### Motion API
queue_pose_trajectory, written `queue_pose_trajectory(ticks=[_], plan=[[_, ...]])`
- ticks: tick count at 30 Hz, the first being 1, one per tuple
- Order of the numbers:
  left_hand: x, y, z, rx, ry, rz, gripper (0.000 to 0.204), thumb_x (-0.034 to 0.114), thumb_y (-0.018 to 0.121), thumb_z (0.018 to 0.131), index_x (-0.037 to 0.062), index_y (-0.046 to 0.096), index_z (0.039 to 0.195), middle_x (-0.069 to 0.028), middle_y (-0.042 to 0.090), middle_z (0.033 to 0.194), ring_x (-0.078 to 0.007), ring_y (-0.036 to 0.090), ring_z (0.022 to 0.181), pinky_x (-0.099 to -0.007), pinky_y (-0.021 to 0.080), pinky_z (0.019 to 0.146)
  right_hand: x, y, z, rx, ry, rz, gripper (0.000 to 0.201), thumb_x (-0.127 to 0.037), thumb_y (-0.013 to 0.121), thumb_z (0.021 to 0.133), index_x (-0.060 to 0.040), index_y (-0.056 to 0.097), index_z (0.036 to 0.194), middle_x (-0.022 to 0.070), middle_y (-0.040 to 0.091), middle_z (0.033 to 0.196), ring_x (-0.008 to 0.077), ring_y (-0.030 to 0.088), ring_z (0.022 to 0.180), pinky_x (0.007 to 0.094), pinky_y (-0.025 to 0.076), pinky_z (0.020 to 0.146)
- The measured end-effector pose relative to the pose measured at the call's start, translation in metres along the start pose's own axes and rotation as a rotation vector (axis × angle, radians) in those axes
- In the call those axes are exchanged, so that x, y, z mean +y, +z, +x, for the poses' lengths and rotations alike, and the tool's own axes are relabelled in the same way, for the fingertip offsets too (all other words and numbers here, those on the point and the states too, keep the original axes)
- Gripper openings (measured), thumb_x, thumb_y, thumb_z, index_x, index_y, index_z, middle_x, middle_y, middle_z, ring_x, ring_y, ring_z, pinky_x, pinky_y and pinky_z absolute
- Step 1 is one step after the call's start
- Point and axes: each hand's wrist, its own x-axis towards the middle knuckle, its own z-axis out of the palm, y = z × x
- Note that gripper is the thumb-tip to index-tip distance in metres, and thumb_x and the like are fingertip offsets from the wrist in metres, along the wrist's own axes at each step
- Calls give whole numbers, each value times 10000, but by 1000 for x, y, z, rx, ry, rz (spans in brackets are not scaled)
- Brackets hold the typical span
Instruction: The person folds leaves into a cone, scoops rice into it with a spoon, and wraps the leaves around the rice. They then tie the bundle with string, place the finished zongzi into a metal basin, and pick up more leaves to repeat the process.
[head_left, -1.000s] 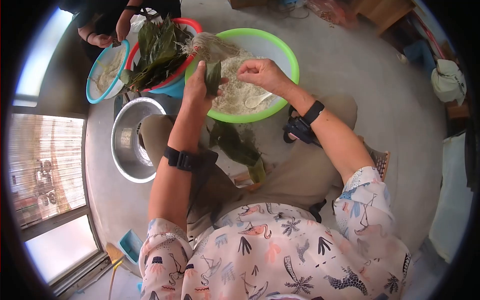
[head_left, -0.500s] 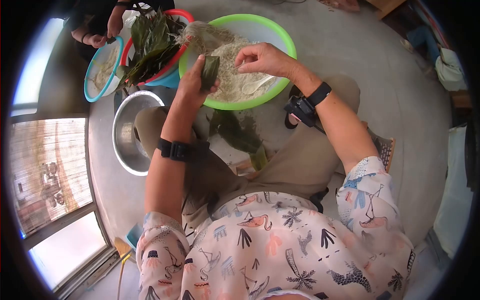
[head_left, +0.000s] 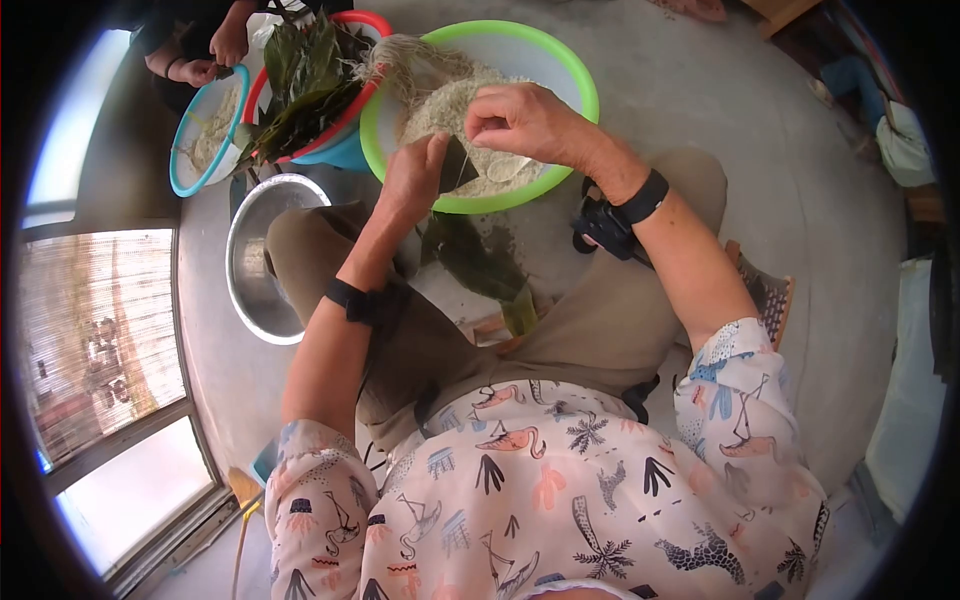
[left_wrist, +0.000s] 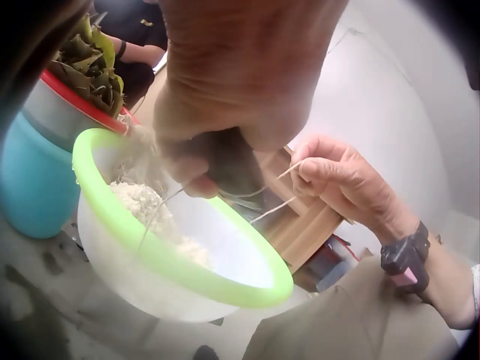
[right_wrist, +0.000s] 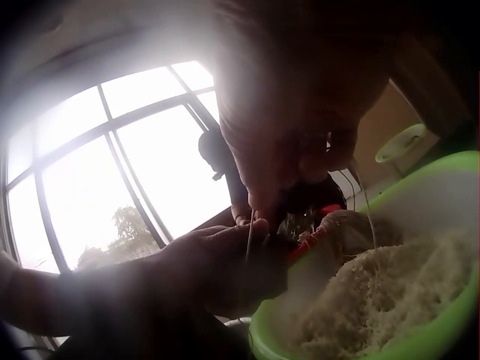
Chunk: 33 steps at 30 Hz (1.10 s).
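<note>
My left hand (head_left: pixel 410 180) grips a dark green leaf-wrapped rice dumpling (head_left: pixel 458 168) over the near side of a green-rimmed basin (head_left: pixel 590 95). Thin string (left_wrist: pixel 274 209) runs from the dumpling to my right hand (head_left: pixel 528 122), whose thumb and fingers pinch it in the left wrist view. Both hands are close together, with the string drawn between them. White rice (head_left: pixel 440 105) fills much of the basin, and a pale spoon (head_left: pixel 520 170) lies in it, partly covered. A bundle of loose strings (head_left: pixel 405 60) hangs over the basin's far left rim.
A red-rimmed basin (head_left: pixel 378 22) heaped with long leaves (head_left: pixel 305 60) stands at the left. Beyond it, another person's hands (head_left: pixel 228 42) work by a blue-rimmed basin (head_left: pixel 180 165). A metal basin (head_left: pixel 232 260) sits beside my left knee. Leaves (head_left: pixel 470 260) lie between my legs.
The left hand has turned over, tilting the dumpling down to the right. The right hand has stayed above the rice, and string now shows stretched between the hands.
</note>
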Motion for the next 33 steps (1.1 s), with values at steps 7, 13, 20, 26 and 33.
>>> queue_pose_trajectory(ticks=[7, 13, 20, 26, 33], plan=[[31, 0, -27, -101, 318, 52, 368, 282, 451, 989, -56, 539, 872, -223, 482, 684, -309, 507, 639, -401, 414, 633, 23, -3, 8, -102, 172, 346, 121, -153, 674, 816, -36, 649, 833, -21, 614, 755, 86, 542, 729, 255, 462, 688], [29, -5, -28, 111, 310, -129, 370, 276, 411, 999, -44, 551, 877, -223, 557, 691, -372, 565, 636, -406, 446, 612, 34, 24, 6, -83, 301, 562, 139, -169, 638, 896, -40, 616, 852, -20, 594, 732, 63, 534, 661, 231, 445, 629], [1, 0, -8, 197, -138, -916, 347, 281, 375, 1012, 18, 540, 855, -75, 556, 625, -147, 526, 458, -278, 394, 406, 7, 63, -3, 90, 359, 557, 149, -159, 628, 896, -25, 602, 838, -13, 568, 632, 60, 522, 574, 247, 431, 545], [8, 6, -8, 310, -90, -744, 303, 277, 373, 1013, 24, 473, 879, -79, 532, 630, -156, 534, 447, -280, 402, 387, 2, 64, -6, 125, 382, 653, 230, -235, 655, 896, -13, 611, 858, -29, 555, 647, 45, 505, 614, 237, 427, 568], [5, 14, -6, 313, -68, -725, 320, 318, 416, 1011, 23, 462, 896, -70, 534, 671, -150, 550, 485, -273, 432, 411, 6, 62, -8, 138, 494, 725, 265, -286, 674, 889, -26, 640, 845, -34, 549, 644, 39, 482, 603, 217, 415, 567]])
